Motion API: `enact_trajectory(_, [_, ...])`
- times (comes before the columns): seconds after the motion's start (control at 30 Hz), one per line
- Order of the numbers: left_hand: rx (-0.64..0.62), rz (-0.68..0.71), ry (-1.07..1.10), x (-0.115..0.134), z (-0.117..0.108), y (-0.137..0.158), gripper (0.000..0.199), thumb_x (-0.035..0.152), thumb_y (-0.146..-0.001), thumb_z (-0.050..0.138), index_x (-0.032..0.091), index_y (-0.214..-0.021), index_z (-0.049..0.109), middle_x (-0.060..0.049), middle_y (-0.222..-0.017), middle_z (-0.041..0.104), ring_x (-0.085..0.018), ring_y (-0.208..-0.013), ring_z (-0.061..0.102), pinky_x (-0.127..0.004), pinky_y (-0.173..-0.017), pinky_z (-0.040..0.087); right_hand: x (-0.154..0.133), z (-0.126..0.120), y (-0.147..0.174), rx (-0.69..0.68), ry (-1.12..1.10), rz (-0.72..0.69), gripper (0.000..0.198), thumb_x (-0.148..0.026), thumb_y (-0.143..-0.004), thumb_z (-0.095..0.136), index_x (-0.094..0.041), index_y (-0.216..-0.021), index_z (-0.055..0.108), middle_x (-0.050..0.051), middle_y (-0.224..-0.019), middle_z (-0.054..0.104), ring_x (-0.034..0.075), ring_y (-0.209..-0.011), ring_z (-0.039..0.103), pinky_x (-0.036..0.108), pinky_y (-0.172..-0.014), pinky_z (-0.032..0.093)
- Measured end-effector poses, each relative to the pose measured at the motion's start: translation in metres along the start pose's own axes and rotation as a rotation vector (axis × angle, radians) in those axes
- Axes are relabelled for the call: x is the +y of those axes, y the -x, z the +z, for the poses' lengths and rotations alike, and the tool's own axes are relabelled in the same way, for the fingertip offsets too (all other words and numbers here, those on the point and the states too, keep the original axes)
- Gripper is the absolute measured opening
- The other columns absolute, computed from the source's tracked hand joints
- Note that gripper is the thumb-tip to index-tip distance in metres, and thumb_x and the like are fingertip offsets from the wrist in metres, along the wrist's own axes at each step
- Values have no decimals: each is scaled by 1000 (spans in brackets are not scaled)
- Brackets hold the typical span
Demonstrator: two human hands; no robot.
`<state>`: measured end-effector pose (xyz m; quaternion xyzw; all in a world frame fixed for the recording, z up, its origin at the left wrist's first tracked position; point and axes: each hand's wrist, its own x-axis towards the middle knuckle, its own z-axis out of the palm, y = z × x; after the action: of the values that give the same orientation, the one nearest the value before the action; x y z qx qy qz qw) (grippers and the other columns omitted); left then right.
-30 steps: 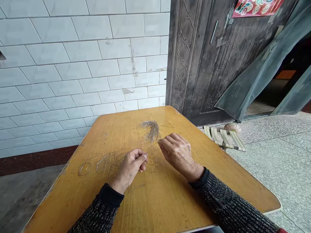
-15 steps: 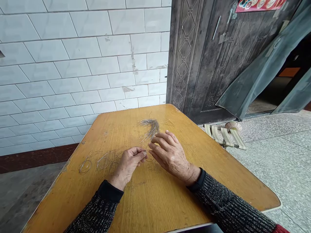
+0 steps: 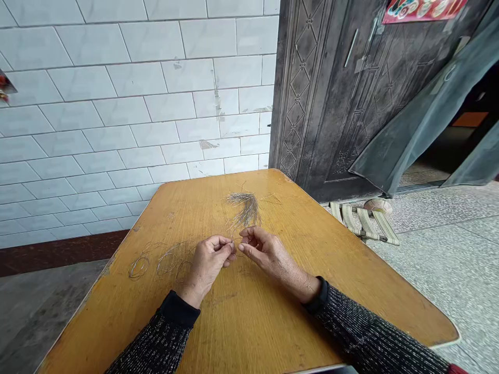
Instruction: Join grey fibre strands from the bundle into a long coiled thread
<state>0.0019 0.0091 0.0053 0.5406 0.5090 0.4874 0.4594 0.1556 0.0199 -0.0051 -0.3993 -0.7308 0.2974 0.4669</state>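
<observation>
Just left of the table's middle, my left hand [image 3: 208,265] pinches a thin wire [image 3: 233,240] between thumb and fingertips. Facing it from the right, my right hand [image 3: 273,257] has its fingers curled and thumb close to the forefinger, at the same wire; the fine contact there is hard to see. Beyond both hands lies a bent bundle of thin, greyish wires [image 3: 249,208]. Several loosely coiled wire loops [image 3: 139,266] rest on the wooden table [image 3: 234,332] to the left of my left hand.
A few stray wires [image 3: 271,199] lie right of the bundle. White wall tiles [image 3: 156,114] meet the table's far end. A dark carved door [image 3: 323,104] and a low strapped stool [image 3: 366,221] stand to the right.
My right hand's raised, spread fingers have come down and curled in toward the thumb, by the wire. The left hand keeps its pinch. The camera view has shifted slightly.
</observation>
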Motion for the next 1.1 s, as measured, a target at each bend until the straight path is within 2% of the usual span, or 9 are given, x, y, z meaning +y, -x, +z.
enact_trajectory(0.07, [-29,13,-78,-1,2,1,14,30,-66,62,16,-68,60,0,-56,59,-11,-52,54,-22,-48,39,3,2,-1,1,-12,8,13,-30,-79,53,-18,-82,57,0,-65,57,11,-56,51,22,-51,40])
enact_trajectory(0.2, [-55,16,-101,-2,4,2,12,28,-68,60,16,-68,59,1,-54,57,-12,-52,53,-22,-48,38,3,-4,-2,14,202,0,16,-24,-80,49,-19,-68,58,-2,-58,55,10,-52,47,21,-49,35])
enact_trajectory(0.3, [-72,3,-65,-1,4,2,12,27,-69,58,15,-68,58,2,-54,55,-10,-50,50,-21,-48,37,1,-10,-3,1,372,-86,13,-19,-79,50,-18,-75,61,0,-65,61,11,-57,52,22,-54,35])
enact_trajectory(0.4, [-95,-13,-37,-1,5,2,11,26,-69,57,15,-67,58,3,-54,53,-9,-50,47,-21,-47,35,-2,-13,-2,-56,516,-188,19,-14,-80,47,-20,-85,64,2,-75,66,13,-66,58,22,-57,34])
enact_trajectory(0.53, [-120,-37,12,-3,5,1,12,26,-70,58,14,-68,58,3,-55,52,-8,-50,45,-21,-47,34,-7,-11,2,-48,666,-174,21,-14,-80,45,-21,-85,65,2,-76,66,13,-66,59,22,-52,28])
enact_trajectory(0.77, [-114,-69,102,-5,2,1,17,30,-67,63,13,-69,59,1,-57,54,-8,-51,47,-21,-47,34,-11,-9,3,-8,822,-113,18,-16,-79,44,-18,-84,61,3,-71,66,12,-57,57,24,-48,19])
enact_trajectory(0.93, [-102,-78,115,-4,2,1,21,31,-65,67,12,-72,62,1,-58,56,-8,-52,49,-21,-50,37,-9,-9,3,-32,840,-138,22,-15,-79,43,-20,-91,61,2,-74,66,12,-59,57,24,-48,17])
enact_trajectory(1.1, [-96,-87,103,-3,3,2,21,29,-63,67,12,-74,63,1,-58,57,-9,-52,50,-22,-51,38,-10,-11,1,-69,879,-163,22,-23,-87,41,-20,-86,63,1,-74,66,11,-60,57,25,-48,16])
